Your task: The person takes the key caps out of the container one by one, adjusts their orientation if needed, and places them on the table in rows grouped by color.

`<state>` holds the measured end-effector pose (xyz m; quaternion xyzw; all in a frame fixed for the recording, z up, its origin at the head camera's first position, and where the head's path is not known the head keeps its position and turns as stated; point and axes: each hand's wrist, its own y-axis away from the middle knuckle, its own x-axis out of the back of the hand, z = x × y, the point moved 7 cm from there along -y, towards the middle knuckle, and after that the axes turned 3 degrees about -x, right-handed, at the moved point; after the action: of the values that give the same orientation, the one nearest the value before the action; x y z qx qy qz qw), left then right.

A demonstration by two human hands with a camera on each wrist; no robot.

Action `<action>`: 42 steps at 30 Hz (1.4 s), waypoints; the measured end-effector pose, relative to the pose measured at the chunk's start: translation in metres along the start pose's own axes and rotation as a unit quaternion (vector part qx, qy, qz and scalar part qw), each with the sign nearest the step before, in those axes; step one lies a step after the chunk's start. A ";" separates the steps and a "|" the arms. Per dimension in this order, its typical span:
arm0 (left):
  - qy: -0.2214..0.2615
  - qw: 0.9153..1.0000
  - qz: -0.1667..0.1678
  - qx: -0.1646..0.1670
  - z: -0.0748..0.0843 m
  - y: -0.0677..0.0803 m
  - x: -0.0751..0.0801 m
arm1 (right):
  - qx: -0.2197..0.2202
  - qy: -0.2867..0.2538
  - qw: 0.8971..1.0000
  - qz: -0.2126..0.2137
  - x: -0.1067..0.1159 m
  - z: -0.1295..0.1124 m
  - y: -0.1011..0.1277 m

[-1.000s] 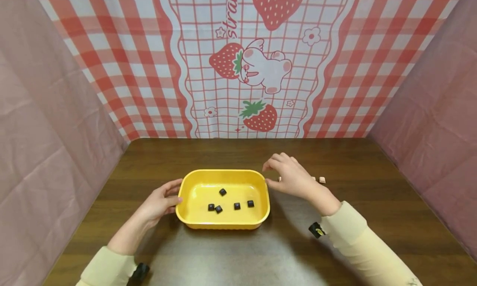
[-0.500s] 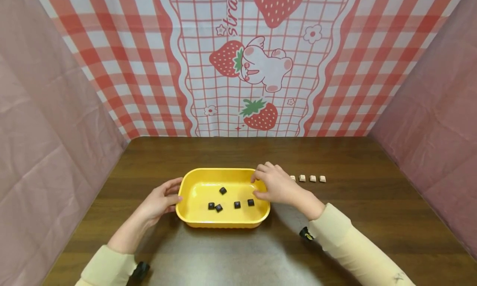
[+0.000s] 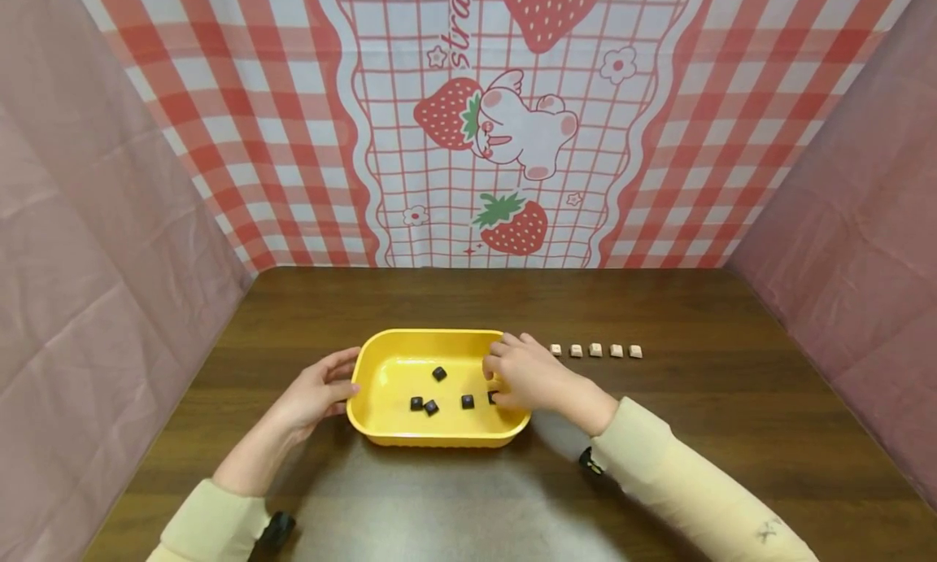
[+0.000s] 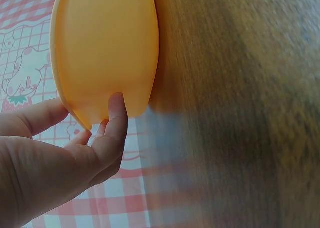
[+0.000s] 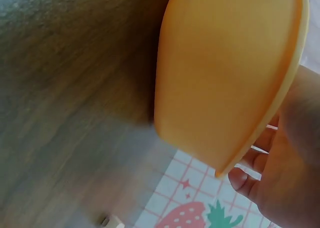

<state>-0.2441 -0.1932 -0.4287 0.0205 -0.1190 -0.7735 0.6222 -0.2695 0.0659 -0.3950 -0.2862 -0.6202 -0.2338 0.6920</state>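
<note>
In the head view a yellow rectangular tub stands on the table with several small black keycaps lying loose inside. My left hand holds the tub's left end. Its thumb is at the rim, and the left wrist view shows its fingers against the outer wall. Over the right rim, my right hand reaches into the tub with bent, parted fingers. Its thumb overlaps the rightmost black keycap and partly hides it. From the right wrist, the tub wall blocks the view of the inside.
Several cream keycaps sit in a row on the brown wooden table, just right of the tub. A red-and-white checked cloth with strawberries hangs behind. Pink cloths hang at both sides.
My right hand has moved left and down from beside the tub to over its right end, uncovering the row of cream keycaps. The left hand and the tub have stayed in place.
</note>
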 end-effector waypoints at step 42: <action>0.003 1.000 0.000 0.000 0.001 0.001 -0.001 | 0.007 0.039 0.999 -0.034 0.011 -0.004 -0.009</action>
<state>-0.2434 -0.1923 -0.4274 0.0224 -0.1174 -0.7737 0.6222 -0.2714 0.0572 -0.3831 -0.2509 -0.6039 -0.2634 0.7092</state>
